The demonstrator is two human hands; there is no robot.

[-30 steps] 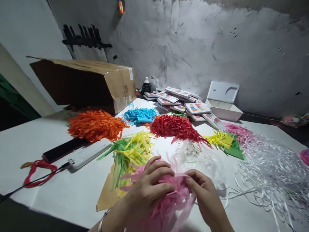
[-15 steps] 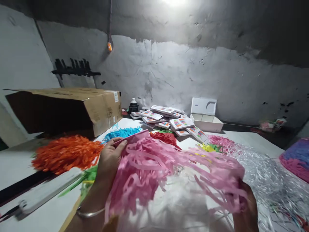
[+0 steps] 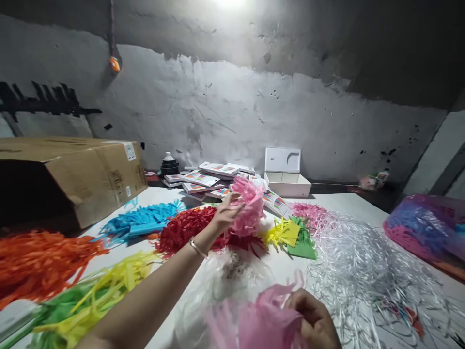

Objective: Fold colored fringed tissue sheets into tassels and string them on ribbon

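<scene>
My left hand (image 3: 227, 213) reaches out over the red paper fringe (image 3: 189, 228), its fingers closed at the near side of a bunched pink tissue-paper fringe (image 3: 250, 206). Part of that bundle hides the boxes behind it. Close to me at the lower edge, my right hand (image 3: 312, 320) pinches a second piece of pink tissue-paper fringe (image 3: 269, 315), blurred by motion. Beneath and between the hands lies a clear plastic bag (image 3: 214, 281). Just right of the pink bundle are a yellow paper fringe (image 3: 285, 232) and a green one (image 3: 303, 245).
Blue fringe (image 3: 141, 220), orange fringe (image 3: 43, 261) and yellow-green strips (image 3: 98, 295) lie left. A cardboard box (image 3: 98, 174) stands behind them. Flat printed boxes (image 3: 203, 179) are piled at the back beside a white open box (image 3: 288, 184). Silver shredded strands (image 3: 366, 261) spread right, near a filled plastic bag (image 3: 421, 228).
The pink fringe, earlier stretched between both hands, now shows as two separate portions. My left hand has moved forward and right with one; my right hand has come lower and nearer. The view has turned right.
</scene>
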